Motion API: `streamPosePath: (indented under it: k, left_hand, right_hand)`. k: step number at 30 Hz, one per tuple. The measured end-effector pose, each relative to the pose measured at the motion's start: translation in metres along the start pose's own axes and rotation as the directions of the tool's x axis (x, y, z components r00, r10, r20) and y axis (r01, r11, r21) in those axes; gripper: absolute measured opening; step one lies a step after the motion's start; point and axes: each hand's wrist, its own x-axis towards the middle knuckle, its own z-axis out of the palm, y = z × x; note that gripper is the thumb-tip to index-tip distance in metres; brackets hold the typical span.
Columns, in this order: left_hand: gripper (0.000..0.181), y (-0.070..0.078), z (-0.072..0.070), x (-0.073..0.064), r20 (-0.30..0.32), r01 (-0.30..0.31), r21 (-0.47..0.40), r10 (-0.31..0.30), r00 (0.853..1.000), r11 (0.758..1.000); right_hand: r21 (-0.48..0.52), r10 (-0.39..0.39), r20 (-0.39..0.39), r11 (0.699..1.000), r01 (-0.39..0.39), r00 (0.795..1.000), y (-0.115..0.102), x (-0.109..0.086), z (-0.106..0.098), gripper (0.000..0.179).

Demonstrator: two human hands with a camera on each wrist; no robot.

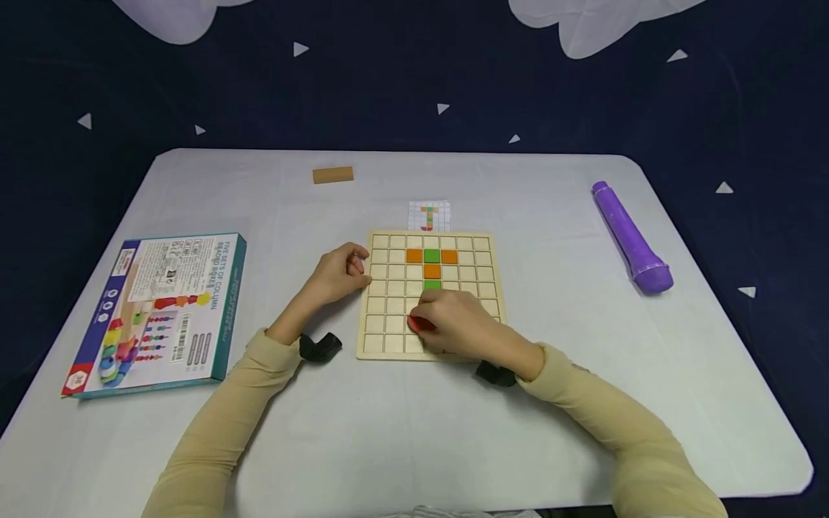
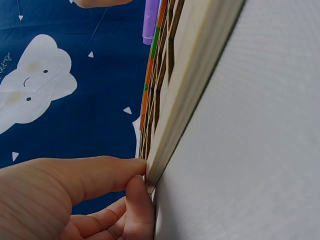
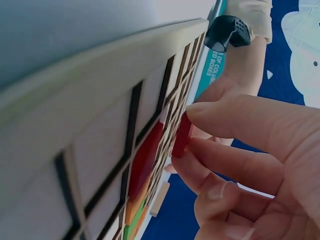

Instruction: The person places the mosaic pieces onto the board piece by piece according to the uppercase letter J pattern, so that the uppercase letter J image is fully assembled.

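Observation:
A square wooden grid board (image 1: 386,345) lies on the table, with orange tiles (image 1: 414,256) and green tiles (image 1: 432,256) set in some of its cells. Over its lower part, my right hand (image 1: 460,322) pinches a thin red tile (image 3: 182,135) between thumb and fingers. Another red tile (image 3: 145,162) sits in the grid below that hand. My left hand (image 1: 337,273) grips the board's left edge, its thumb at the rim and the index finger bent against the side. Just beyond the board is a small pattern card (image 1: 417,216) showing coloured squares.
A toy box (image 1: 168,309) lies at the left. At the right is a purple microphone-shaped stick (image 1: 631,237). A small brown block (image 1: 333,175) rests near the back edge. Both wrists carry black camera mounts (image 1: 320,348).

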Motion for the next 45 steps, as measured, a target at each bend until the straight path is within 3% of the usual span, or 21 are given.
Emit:
streamPosePath:
  k: [17,34,39,42,45]
  left_hand:
    - [0.041,-0.001,0.000,0.000,-0.006,-0.019,0.001,0.019,1.000,1.000]
    - [0.040,-0.003,-0.001,0.000,-0.014,-0.017,-0.002,0.017,1.000,1.000]
    - [0.040,-0.005,0.001,-0.003,0.009,-0.009,0.000,0.009,1.000,1.000]
    - [0.038,-0.003,0.002,-0.007,-0.026,-0.048,0.069,0.050,0.998,0.996]
    - [0.036,0.003,0.001,-0.012,-0.101,-0.127,0.172,0.145,0.984,0.977]
  right_hand:
    - [0.014,0.040,0.071,0.999,-0.041,0.997,0.001,0.008,0.004,0.003]
    - [0.039,0.039,0.059,0.998,-0.041,0.998,0.004,0.012,0.005,0.006]
    - [0.067,0.034,0.000,0.997,-0.034,0.999,0.009,0.007,0.003,0.016]
    - [0.047,0.024,-0.061,0.999,-0.021,0.998,0.018,0.003,-0.003,0.023]
    - [0.012,0.009,-0.112,1.000,-0.008,0.994,0.033,0.001,-0.010,0.030]
